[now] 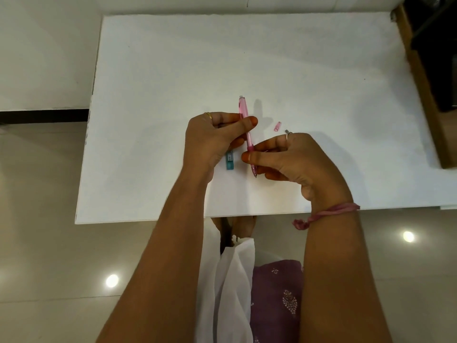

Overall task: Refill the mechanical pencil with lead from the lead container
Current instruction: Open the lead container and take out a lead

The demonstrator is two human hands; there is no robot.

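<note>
A pink translucent mechanical pencil (243,108) is held above the white table (247,58), its far end pointing away from me and its tip toward me. My left hand (212,137) grips its middle between thumb and fingers. My right hand (294,159) pinches the lower part near the tip. A teal lead container (230,162) lies flat on the table just under my left hand, partly hidden by it. A small pink cap (277,126) lies on the table beyond my right hand.
The table's near edge (173,219) runs just in front of my body. A brown wooden frame (425,90) stands along the right edge. Glossy tiled floor lies to the left and below.
</note>
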